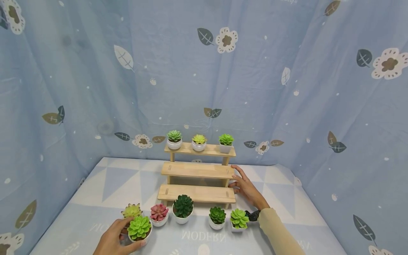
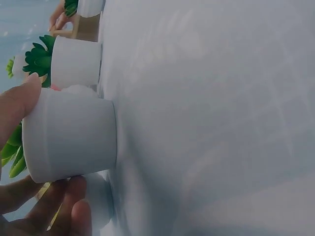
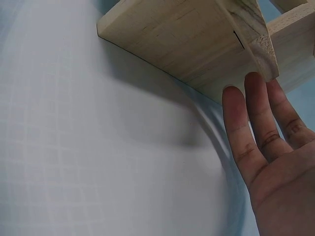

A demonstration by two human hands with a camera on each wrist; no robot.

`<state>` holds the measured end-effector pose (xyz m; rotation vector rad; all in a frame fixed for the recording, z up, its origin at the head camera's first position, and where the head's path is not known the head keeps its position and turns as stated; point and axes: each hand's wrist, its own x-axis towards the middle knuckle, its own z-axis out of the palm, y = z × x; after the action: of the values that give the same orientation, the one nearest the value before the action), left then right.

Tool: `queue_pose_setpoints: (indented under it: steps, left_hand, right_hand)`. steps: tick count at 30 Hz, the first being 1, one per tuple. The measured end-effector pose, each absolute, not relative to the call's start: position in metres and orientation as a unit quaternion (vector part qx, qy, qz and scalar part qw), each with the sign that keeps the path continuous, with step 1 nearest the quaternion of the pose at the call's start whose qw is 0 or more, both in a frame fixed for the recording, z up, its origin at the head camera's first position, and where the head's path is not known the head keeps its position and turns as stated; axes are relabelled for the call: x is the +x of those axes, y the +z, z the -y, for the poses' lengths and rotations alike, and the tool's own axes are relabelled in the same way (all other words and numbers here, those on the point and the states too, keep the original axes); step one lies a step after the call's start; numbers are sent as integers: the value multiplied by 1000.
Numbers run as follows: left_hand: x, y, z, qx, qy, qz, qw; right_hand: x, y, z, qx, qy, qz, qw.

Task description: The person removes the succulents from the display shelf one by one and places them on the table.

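Observation:
My left hand (image 1: 115,236) grips a bright green potted succulent (image 1: 139,228) at the table's front left, thumb on one side of the white pot (image 2: 71,135) and fingers on the other. The pot's base is right at the tablecloth in the left wrist view. Partly hidden behind it stands a yellow-green succulent (image 1: 132,210). At the right end of a three-step wooden stand (image 1: 197,193), my right hand (image 1: 246,187) has its fingers extended. Its fingertips (image 3: 256,81) meet the edge of a wooden board, and nothing is held in the palm.
Three potted succulents, the middle one yellow-green (image 1: 199,139), sit on the top step. Along the stand's front are a pink succulent (image 1: 159,212), a dark green one (image 1: 183,206), and two more green ones (image 1: 217,216). A blue patterned curtain (image 1: 178,71) surrounds the table.

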<state>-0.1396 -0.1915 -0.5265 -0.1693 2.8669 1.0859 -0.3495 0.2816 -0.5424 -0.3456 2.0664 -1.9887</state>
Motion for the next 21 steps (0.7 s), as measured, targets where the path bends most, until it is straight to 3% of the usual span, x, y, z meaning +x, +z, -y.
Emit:
queue_pose_setpoints:
  steps: [5, 11, 15, 21]
  left_hand:
    - [-139, -524, 199, -47, 377, -923, 57]
    - [-133, -505, 224, 23, 418, -907, 53]
    - [-135, -486, 232, 46, 422, -905, 23]
    - [-155, -463, 231, 76, 421, -902, -64]
  right_hand:
    - [-349, -543, -281, -125, -685, -705, 133]
    - [-347, -542, -280, -128, -688, -702, 134]
    - [-346, -540, -280, -125, -690, -701, 130]
    - [-348, -542, -281, -129, -686, -704, 130]
